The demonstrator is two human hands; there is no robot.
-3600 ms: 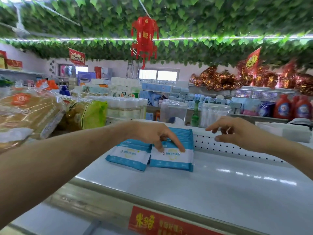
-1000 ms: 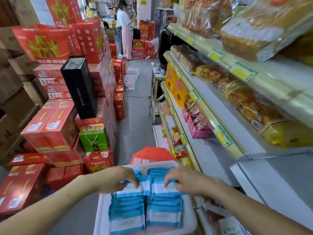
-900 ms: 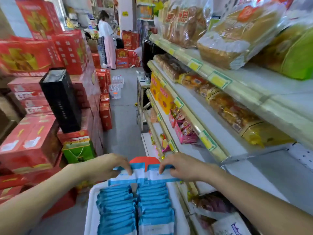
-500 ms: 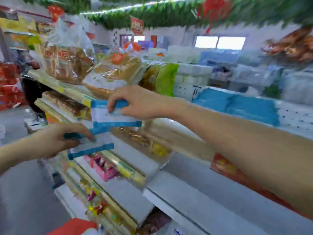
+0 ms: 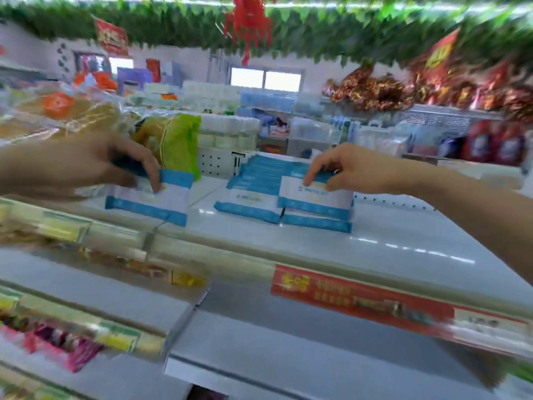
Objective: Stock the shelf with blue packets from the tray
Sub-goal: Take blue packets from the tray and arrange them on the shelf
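Fingers of the left hand curl over the top edge of a flat blue-and-white plastic packet, pinching it left of centre. The right hand pinches a second packet by its top at centre right, at the front of the right-hand row. Gripping the top edge probably lets each packet slide down against the leaning rows of packets on the white metal shelf. Bare shelf lies to the right of the rows and ahead to the front lip. A green plastic bag crowds the left. The tray is out of view.
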